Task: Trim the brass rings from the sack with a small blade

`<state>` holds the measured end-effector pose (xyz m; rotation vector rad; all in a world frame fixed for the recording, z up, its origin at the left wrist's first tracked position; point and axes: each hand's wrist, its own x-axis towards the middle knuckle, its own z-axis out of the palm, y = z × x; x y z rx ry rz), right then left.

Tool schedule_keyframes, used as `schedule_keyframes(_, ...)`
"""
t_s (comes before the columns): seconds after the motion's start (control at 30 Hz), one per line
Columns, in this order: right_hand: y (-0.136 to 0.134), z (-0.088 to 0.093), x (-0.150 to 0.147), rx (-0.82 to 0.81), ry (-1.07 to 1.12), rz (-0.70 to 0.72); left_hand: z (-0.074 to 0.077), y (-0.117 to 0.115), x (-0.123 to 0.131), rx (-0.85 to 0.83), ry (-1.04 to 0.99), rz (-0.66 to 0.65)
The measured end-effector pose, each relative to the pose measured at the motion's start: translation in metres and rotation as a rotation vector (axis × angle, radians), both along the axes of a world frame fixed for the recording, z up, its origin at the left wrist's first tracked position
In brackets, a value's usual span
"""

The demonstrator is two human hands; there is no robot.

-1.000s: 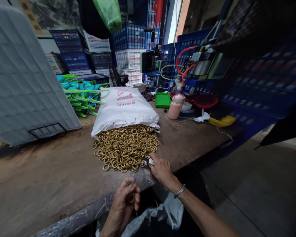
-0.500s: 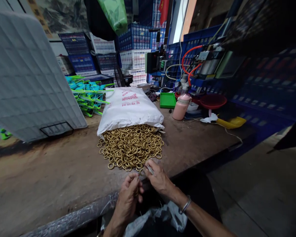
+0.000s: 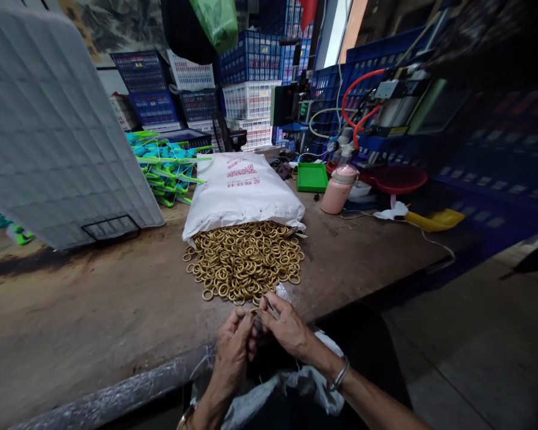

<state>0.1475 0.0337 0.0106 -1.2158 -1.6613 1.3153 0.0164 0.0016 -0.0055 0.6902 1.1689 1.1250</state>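
Note:
At the table's front edge, my left hand is closed in a pinch at one side of a brass-coloured ring. My right hand meets it from the other side, fingertips at the same ring. A thin, dark metal tool sticks out between its thumb and forefinger; its kind does not show clearly. Just beyond both hands lies a heap of brass-coloured rings, spilling from the mouth of a white woven sack with red print. The inner fingers of both hands are partly hidden.
A large pale ribbed panel stands at the left, with green and turquoise plastic pieces behind it. Right of the sack are a green tray, a pink bottle and a yellow scoop. Stacked crates fill the back.
My right hand has come from the edge of the heap to my left fingertips, with a ring now between them. The whole view has shifted slightly.

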Motion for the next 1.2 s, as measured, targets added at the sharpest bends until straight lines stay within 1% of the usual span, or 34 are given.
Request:
schedule_keyframes(0.1,-0.001,0.003,-0.002,-0.019,-0.018,0.001,0.001,0.0,0.0,0.055,0.092,-0.016)
schedule_keyframes(0.2,0.001,0.009,-0.005,0.003,-0.083,-0.016,0.005,0.0,0.0,0.175,0.215,-0.009)
schedule_keyframes(0.27,0.002,0.011,-0.006,0.02,-0.133,-0.04,0.008,-0.001,-0.001,0.206,0.253,-0.02)
schedule_keyframes(0.4,0.003,0.007,-0.007,0.024,-0.166,-0.058,0.009,-0.003,-0.003,0.07,0.184,-0.137)
schedule_keyframes(0.5,0.002,0.004,-0.006,0.015,-0.144,-0.05,0.011,-0.005,-0.004,0.036,0.082,-0.199)
schedule_keyframes(0.67,0.003,0.001,-0.005,0.015,-0.111,-0.056,0.019,-0.007,-0.002,0.024,0.03,-0.185)
schedule_keyframes(0.77,0.003,0.0,-0.002,0.04,-0.167,-0.067,0.017,-0.007,0.0,0.014,0.024,-0.167)
schedule_keyframes(0.87,0.001,0.0,0.001,0.08,-0.284,-0.019,0.012,-0.006,0.0,0.007,0.013,-0.138)
schedule_keyframes(0.97,-0.003,0.001,0.004,0.165,-0.401,0.084,0.008,-0.006,-0.001,0.024,0.034,-0.125)
schedule_keyframes(1.07,-0.008,0.004,0.005,0.229,-0.536,0.152,0.009,-0.005,-0.002,0.06,0.081,-0.129)
schedule_keyframes(1.2,-0.011,0.007,0.004,0.271,-0.654,0.182,0.011,-0.006,-0.002,0.089,0.105,-0.127)
